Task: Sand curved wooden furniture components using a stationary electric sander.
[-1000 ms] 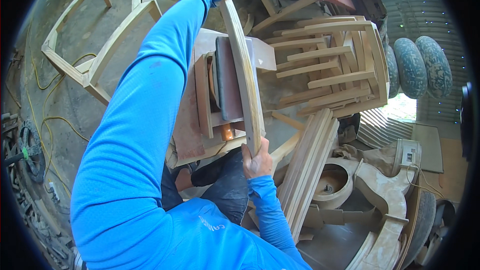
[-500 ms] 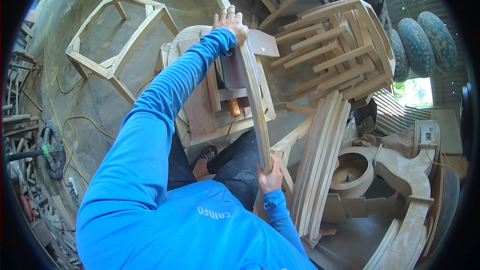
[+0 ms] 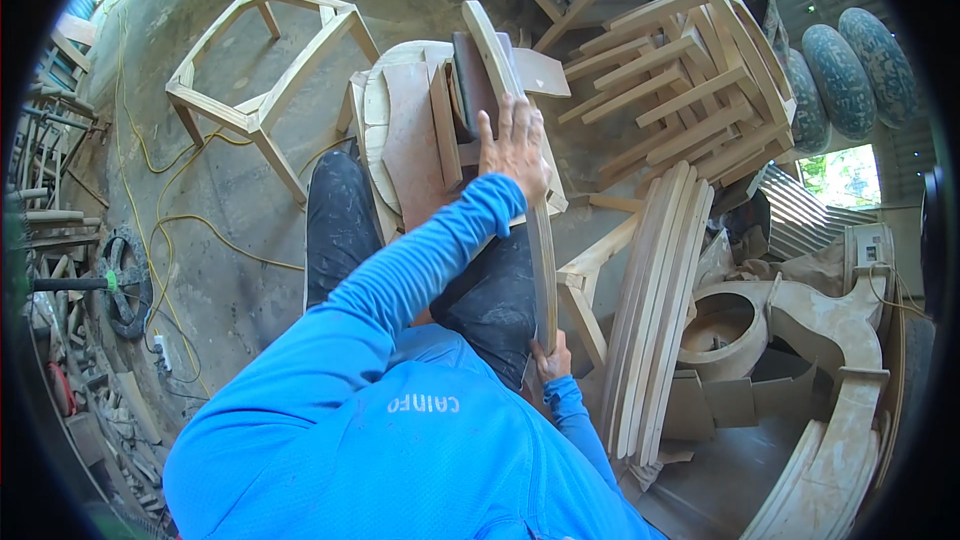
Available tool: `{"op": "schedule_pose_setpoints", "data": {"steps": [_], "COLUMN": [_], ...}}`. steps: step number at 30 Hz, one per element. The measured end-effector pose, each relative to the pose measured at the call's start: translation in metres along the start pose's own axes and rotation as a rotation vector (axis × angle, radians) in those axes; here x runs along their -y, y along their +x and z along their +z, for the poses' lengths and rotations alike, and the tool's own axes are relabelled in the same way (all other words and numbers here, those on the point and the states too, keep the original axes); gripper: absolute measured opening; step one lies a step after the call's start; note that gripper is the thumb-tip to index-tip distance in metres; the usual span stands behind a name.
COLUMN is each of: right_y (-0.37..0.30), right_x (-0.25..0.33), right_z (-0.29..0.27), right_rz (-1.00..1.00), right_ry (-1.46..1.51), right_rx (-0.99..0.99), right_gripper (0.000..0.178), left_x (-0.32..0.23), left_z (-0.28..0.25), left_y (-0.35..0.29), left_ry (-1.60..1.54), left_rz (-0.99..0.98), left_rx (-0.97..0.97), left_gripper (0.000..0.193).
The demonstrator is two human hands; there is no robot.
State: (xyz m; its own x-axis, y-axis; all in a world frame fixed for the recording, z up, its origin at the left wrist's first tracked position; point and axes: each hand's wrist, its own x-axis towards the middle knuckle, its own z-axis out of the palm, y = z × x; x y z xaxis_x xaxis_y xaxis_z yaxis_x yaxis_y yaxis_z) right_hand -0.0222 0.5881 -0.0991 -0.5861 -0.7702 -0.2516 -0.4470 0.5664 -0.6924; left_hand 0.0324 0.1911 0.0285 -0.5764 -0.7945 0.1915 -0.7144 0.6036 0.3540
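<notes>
A long, slightly curved wooden strip stretches away from my lap, its far end beyond the low bench. My left hand lies flat over its middle, fingers stretched forward and thumb apart. At the near end, beside my right knee, my right hand has its fingers closed around the wood. Just left of the strip's far half stands a dark flat-faced piece on the makeshift wooden bench; the strip and my left arm hide part of it.
A pale wooden frame stands at left with yellow cords around it. Stacked curved slats lean at my right. Behind them are piled slatted frames and a dusty machine with a round housing.
My left hand has slid back toward me along the strip, from near its far end to its middle, its elbow now bent. My right hand still grips the near end.
</notes>
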Motion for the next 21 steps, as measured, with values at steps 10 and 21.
{"op": "schedule_pose_setpoints", "data": {"steps": [10, 21], "right_y": [0.079, 0.204], "right_x": [0.063, 0.218], "right_z": [-0.002, 0.004], "right_rz": [-0.027, -0.187], "right_ry": [-0.030, -0.125], "right_rx": [-0.075, -0.214], "right_gripper": [0.052, 0.051], "left_x": [0.044, 0.158], "left_z": [0.010, 0.007], "left_y": [0.095, 0.280], "left_ry": [-0.011, -0.061], "left_rz": [-0.084, -0.235], "left_rx": [-0.034, 0.070], "left_gripper": [0.079, 0.073]}}
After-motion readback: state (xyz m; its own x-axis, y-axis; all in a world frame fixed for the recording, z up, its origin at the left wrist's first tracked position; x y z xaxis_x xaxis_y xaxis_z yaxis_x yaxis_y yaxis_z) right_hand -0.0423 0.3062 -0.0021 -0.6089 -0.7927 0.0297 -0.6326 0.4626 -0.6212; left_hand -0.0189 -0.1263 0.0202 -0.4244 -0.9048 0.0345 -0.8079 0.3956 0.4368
